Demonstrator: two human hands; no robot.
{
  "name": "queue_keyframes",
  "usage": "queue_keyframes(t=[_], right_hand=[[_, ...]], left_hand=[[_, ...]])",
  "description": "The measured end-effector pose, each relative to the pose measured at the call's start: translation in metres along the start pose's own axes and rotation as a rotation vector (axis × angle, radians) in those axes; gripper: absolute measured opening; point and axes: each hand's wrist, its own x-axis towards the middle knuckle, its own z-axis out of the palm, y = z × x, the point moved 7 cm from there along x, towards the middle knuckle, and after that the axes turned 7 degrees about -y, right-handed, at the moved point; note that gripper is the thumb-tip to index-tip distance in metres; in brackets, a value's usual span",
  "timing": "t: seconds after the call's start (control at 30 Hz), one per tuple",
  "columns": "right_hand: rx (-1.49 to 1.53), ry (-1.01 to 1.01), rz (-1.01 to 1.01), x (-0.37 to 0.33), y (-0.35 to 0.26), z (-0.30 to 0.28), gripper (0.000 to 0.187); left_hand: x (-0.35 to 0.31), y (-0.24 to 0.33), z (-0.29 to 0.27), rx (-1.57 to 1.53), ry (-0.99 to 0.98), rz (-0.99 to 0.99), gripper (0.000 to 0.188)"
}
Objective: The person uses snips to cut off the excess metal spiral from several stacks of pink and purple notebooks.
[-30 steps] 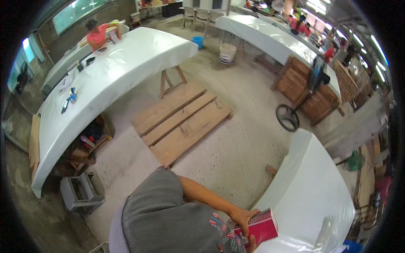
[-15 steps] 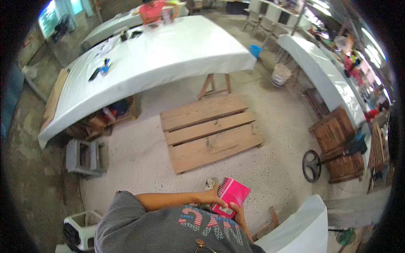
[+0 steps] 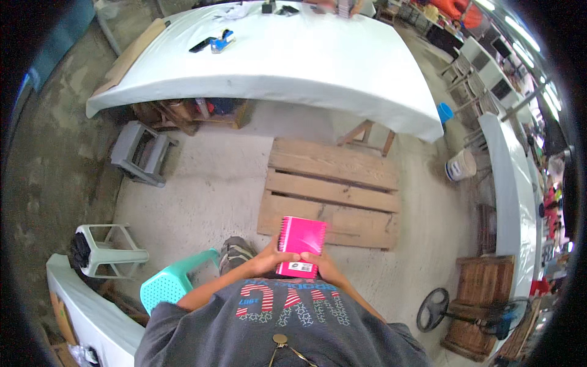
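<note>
A pink spiral notebook (image 3: 304, 235) is held in front of my body, its cover facing up and a small white label near its lower edge. My left hand (image 3: 269, 257) grips its left side, with the thumb lying over the cover. On the other side my right hand (image 3: 324, 263) holds the lower right edge, its thumb also on the cover. The fingers under the notebook are hidden.
A low wooden pallet (image 3: 333, 192) lies on the floor ahead, before a long white-covered table (image 3: 275, 67). To the left are a turquoise stool (image 3: 165, 284), a white stool (image 3: 107, 257) and a grey step stool (image 3: 143, 153). A fan (image 3: 433, 310) and wooden crate (image 3: 477, 306) stand right.
The view has swung round, shifting the table and pallet rightward in the picture and bringing the turquoise stool into sight. The notebook, still in both hands, has turned from tilted to nearly straight.
</note>
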Motion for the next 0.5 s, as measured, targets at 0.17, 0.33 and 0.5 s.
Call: queue_keyframes(t=[0.17,0.33,0.5], right_hand=[[-0.196,-0.143,0.049,0.095,-0.01,0.033,0.068],[-0.309,-0.282,0.287,0.191,-0.017,0.085,0.055],[-0.184,-0.122,0.46,0.272,-0.05,0.14,0.054]], left_hand=[[-0.008,0.001,-0.081,-0.261,0.195,0.102,0.068],[0.003,0.043,-0.179,-0.236,0.205,0.129,0.067],[0.027,0.092,-0.286,-0.228,0.219,0.015,0.069]])
